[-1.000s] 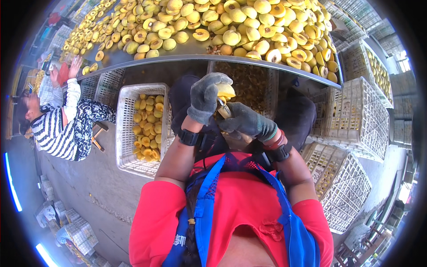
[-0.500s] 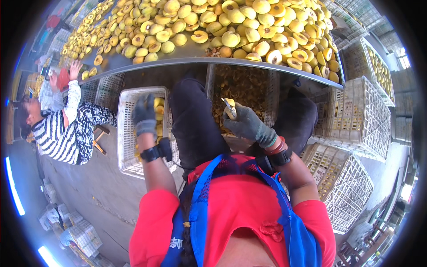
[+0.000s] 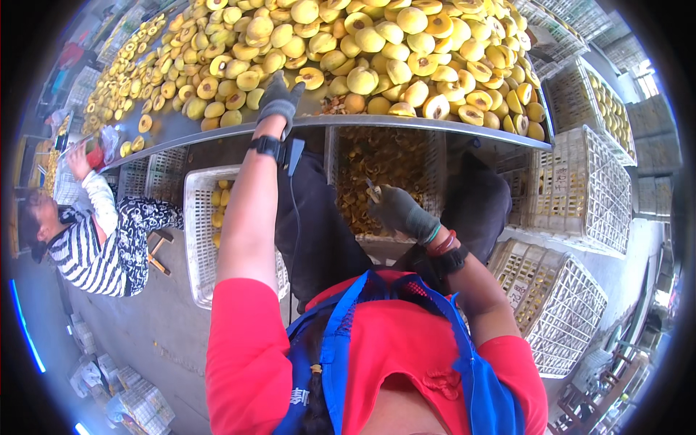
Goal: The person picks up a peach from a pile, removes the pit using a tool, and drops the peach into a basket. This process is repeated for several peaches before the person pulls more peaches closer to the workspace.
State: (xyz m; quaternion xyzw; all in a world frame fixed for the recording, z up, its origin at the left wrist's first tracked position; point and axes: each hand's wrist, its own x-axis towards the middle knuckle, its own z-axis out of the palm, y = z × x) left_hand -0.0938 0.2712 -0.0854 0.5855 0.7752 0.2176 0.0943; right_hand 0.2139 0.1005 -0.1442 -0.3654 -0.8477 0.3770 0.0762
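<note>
My left hand (image 3: 280, 101), in a dark grey glove, reaches over the edge of the metal table (image 3: 217, 130). Its fingers are stretched out and apart, close to a halved yellow peach (image 3: 310, 77) among the heap of peach halves (image 3: 391, 43). I see nothing in its grasp. My right hand (image 3: 400, 212), gloved too, is closed around a small knife (image 3: 373, 190) whose short metal tip points up and away. It hovers above a crate of peach scraps (image 3: 384, 156) between my knees; the fingers hide most of the knife's handle.
Left of my leg stands a white crate (image 3: 199, 279) with peach halves in it. Stacked white crates (image 3: 580, 192) rise at my right, with another crate (image 3: 551, 304) nearer. At the left a person (image 3: 101, 232) in a striped top sits at the table.
My left hand has moved from above the white crate up and right to the table's peaches. The right hand has lowered slightly with the knife; the yellow piece at its tip no longer shows.
</note>
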